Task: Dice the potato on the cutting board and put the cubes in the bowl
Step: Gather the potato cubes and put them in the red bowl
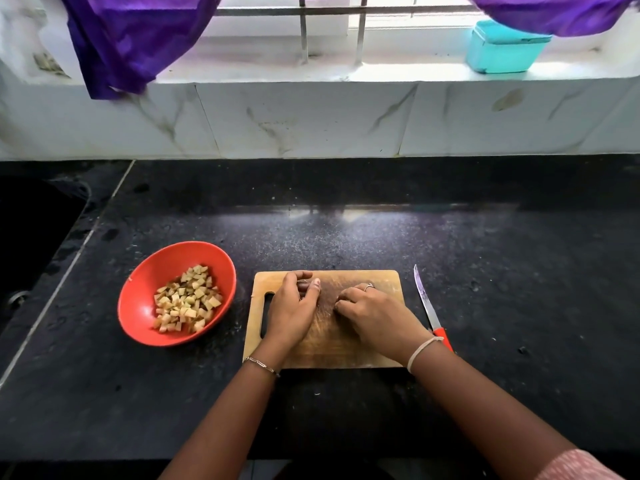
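Note:
A wooden cutting board (360,348) lies on the black counter, and no potato piece shows on its bare surface. My left hand (291,306) rests on the board's left half with its fingers curled toward the thumb. My right hand (374,313) rests on the right half, fingers curled with their tips on the wood. Nothing is visible inside either hand. A red bowl (145,282) left of the board holds several potato cubes (188,299). A knife (427,303) with a red handle lies on the counter just right of the board, blade pointing away from me.
The black counter (346,233) runs back to a white tiled wall. A dark sink (31,230) is at the far left. On the window sill stands a teal box (502,50), and purple cloth (128,39) hangs above.

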Motion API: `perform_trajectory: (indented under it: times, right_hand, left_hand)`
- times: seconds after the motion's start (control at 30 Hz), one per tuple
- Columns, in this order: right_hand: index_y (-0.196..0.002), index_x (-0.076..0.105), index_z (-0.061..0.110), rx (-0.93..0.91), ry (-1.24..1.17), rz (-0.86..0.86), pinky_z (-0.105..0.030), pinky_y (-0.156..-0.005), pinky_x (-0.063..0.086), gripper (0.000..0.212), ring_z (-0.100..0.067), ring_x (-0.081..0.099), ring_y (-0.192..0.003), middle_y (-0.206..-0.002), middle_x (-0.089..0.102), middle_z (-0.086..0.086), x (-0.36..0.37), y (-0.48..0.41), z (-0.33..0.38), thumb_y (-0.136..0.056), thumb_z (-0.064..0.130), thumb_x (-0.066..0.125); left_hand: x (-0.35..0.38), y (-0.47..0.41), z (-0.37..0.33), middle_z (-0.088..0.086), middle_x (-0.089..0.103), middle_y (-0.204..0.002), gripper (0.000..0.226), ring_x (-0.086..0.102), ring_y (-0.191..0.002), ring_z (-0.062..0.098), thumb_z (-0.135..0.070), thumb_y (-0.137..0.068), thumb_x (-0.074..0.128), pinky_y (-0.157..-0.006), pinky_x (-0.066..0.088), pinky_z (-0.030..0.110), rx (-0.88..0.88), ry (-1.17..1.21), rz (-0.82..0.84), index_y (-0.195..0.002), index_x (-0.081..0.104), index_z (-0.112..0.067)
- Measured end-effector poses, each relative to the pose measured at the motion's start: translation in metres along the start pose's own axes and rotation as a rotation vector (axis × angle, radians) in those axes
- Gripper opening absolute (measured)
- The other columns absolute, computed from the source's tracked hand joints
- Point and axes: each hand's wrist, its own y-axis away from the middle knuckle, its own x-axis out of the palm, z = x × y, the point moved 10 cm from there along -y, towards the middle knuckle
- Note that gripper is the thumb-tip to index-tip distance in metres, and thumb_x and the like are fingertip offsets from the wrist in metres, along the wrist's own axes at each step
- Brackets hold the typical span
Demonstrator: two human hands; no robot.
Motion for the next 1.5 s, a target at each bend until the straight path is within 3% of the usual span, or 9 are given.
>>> perform_trajectory:
  times: [0.27, 0.4, 0.5, 0.77, 0.9, 1.17, 1.27, 1.37, 1.5]
  right_hand:
    - [-0.073, 0.065, 0.013, 0.253, -0.389, 0.051, -0.032, -0.060, 0.048, 0.018, -0.025, 0.061, -0.066, -0.072, 0.065, -0.003, -0.006, -0.012, -0.025, -0.070, -0.004, 0.061]
    - [-0.080, 0.075, 0.015, 0.610, -0.918, -0.027, -0.035, -0.072, 0.057, 0.020, -0.019, 0.069, -0.072, -0.076, 0.072, 0.000, -0.005, -0.011, -0.060, -0.076, -0.004, 0.068]
    - [-0.088, 0.075, 0.007, 0.554, -1.109, -0.023, -0.028, -0.078, 0.057, 0.016, -0.016, 0.070, -0.082, -0.086, 0.074, -0.003, -0.021, -0.026, -0.046, -0.076, -0.005, 0.074]
    - [-0.095, 0.076, 0.016, 0.303, -0.719, 0.095, -0.022, -0.078, 0.053, 0.026, -0.005, 0.067, -0.081, -0.090, 0.074, 0.003, -0.042, -0.047, -0.021, -0.085, -0.002, 0.062]
    - [-0.076, 0.070, 0.016, 0.441, -0.845, -0.021, -0.021, -0.074, 0.056, 0.022, -0.005, 0.066, -0.074, -0.079, 0.072, 0.006, -0.040, -0.043, -0.037, -0.073, -0.006, 0.072]
    - [-0.099, 0.073, 0.016, 0.480, -0.619, 0.019, -0.032, -0.085, 0.054, 0.019, -0.009, 0.065, -0.089, -0.096, 0.070, 0.004, -0.016, -0.011, -0.059, -0.084, 0.006, 0.068]
    - [-0.138, 0.050, 0.017, 0.411, -0.544, 0.230, -0.032, -0.109, 0.037, 0.074, -0.013, 0.046, -0.124, -0.135, 0.051, 0.001, 0.015, 0.018, -0.033, -0.077, 0.054, 0.069]
    - [-0.148, 0.036, 0.015, 0.356, -0.452, 0.203, -0.033, -0.116, 0.022, 0.108, -0.021, 0.027, -0.140, -0.148, 0.035, -0.005, 0.029, 0.034, -0.012, -0.062, 0.078, 0.058]
    - [-0.137, 0.051, 0.010, 0.393, -0.384, 0.007, -0.029, -0.113, 0.028, 0.074, -0.022, 0.042, -0.131, -0.137, 0.051, -0.007, 0.024, 0.034, -0.015, -0.082, 0.058, 0.056]
  left_hand:
    - [0.003, 0.021, -0.032, -0.009, 0.064, -0.113, 0.018, 0.059, -0.106, -0.001, -0.023, -0.099, 0.051, -0.090, 0.046, 0.015, 0.177, 0.213, -0.064, -0.115, 0.059, -0.023]
    - [0.019, 0.015, -0.023, 0.002, 0.066, -0.111, 0.024, 0.062, -0.104, 0.010, -0.019, -0.104, 0.039, -0.087, 0.050, 0.021, 0.007, 0.548, -0.014, -0.113, 0.060, -0.014]
    - [0.038, 0.013, -0.011, 0.009, 0.070, -0.096, 0.039, 0.067, -0.089, 0.015, -0.030, -0.105, 0.034, -0.082, 0.052, 0.026, -0.269, 0.900, 0.064, -0.100, 0.064, -0.006]
    - [0.052, 0.022, -0.017, 0.009, 0.064, -0.056, 0.051, 0.061, -0.044, 0.011, -0.022, -0.106, 0.026, -0.046, 0.053, 0.021, -0.531, 1.243, 0.241, -0.075, 0.058, 0.002]
    - [0.051, 0.022, -0.012, 0.011, 0.067, -0.080, 0.032, 0.064, -0.074, 0.016, -0.017, -0.102, 0.034, -0.074, 0.052, 0.028, -0.576, 1.250, 0.234, -0.091, 0.059, -0.001]
    - [0.038, 0.013, 0.000, 0.013, 0.071, -0.089, 0.034, 0.069, -0.086, 0.024, -0.020, -0.102, 0.037, -0.079, 0.056, 0.028, -0.563, 1.263, 0.187, -0.100, 0.063, 0.001]
    - [0.033, 0.010, 0.004, 0.013, 0.072, -0.091, 0.034, 0.066, -0.093, 0.026, -0.021, -0.102, 0.036, -0.087, 0.051, 0.029, -0.553, 1.254, 0.177, -0.101, 0.063, 0.000]
    - [0.032, 0.008, 0.004, 0.012, 0.072, -0.092, 0.035, 0.066, -0.095, 0.025, -0.023, -0.103, 0.036, -0.088, 0.050, 0.029, -0.544, 1.256, 0.188, -0.102, 0.063, -0.001]
    - [0.034, 0.009, 0.004, 0.012, 0.072, -0.094, 0.035, 0.066, -0.097, 0.025, -0.023, -0.102, 0.036, -0.088, 0.050, 0.029, -0.532, 1.243, 0.197, -0.102, 0.063, -0.001]
